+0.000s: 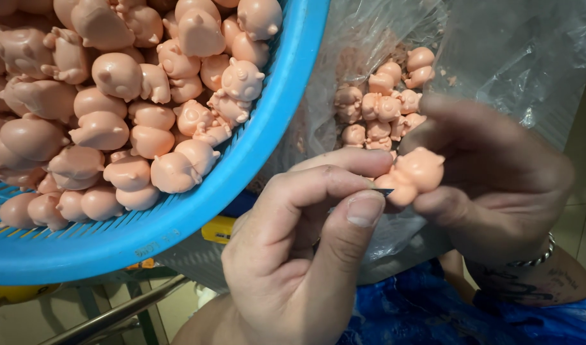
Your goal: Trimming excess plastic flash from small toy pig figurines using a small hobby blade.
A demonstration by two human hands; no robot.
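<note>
The right hand (497,185) is closed around a small pink moulded-plastic animal figurine (413,176), held in front of a clear plastic bag (497,57) of like figurines, while the left hand (305,249) pinches a thin dark metal blade (382,191) between thumb and forefinger, its tip touching the figurine's underside. Judged step: trimming in hand — the next stroke calls for a light, steady blade kept off the right fingers. A round blue plastic basket (146,236) heaped with more figurines sits to the left.
</note>
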